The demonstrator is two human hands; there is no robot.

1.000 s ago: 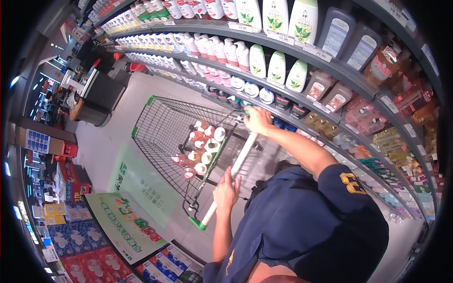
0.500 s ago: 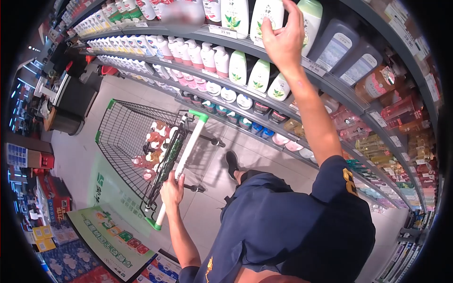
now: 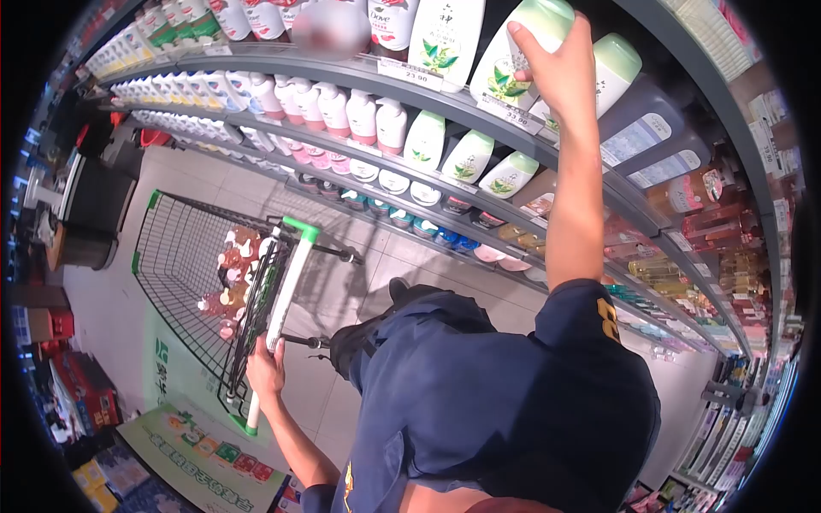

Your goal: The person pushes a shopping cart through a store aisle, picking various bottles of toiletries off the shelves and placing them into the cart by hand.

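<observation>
My right hand [image 3: 560,73] reaches up to the top visible shelf, closed around a white body wash bottle [image 3: 505,73] with a light green cap and leaf print. Its thumb lies across the front, while the other fingers are partly hidden behind. The bottle leans to the right over the price tag. Matching bottles flank it: an upright one [image 3: 447,38] to the left and a tilted one [image 3: 614,73] to the right. Lower left, my left hand [image 3: 267,368] is wrapped around the white handle [image 3: 286,291] of the shopping cart [image 3: 184,274].
Several bottles with pale caps [image 3: 233,278] lie in the cart. Dark grey bottles [image 3: 637,132] stand right of my right hand. Lower shelves hold white and pink pump bottles [image 3: 359,111]. A green promotional display [image 3: 201,453] stands at lower left, beside the tiled floor [image 3: 376,274].
The bottle at my right hand now leans right, and more of its green cap shows. In view, the cart and my left hand have shifted left, and my right hand slightly right.
</observation>
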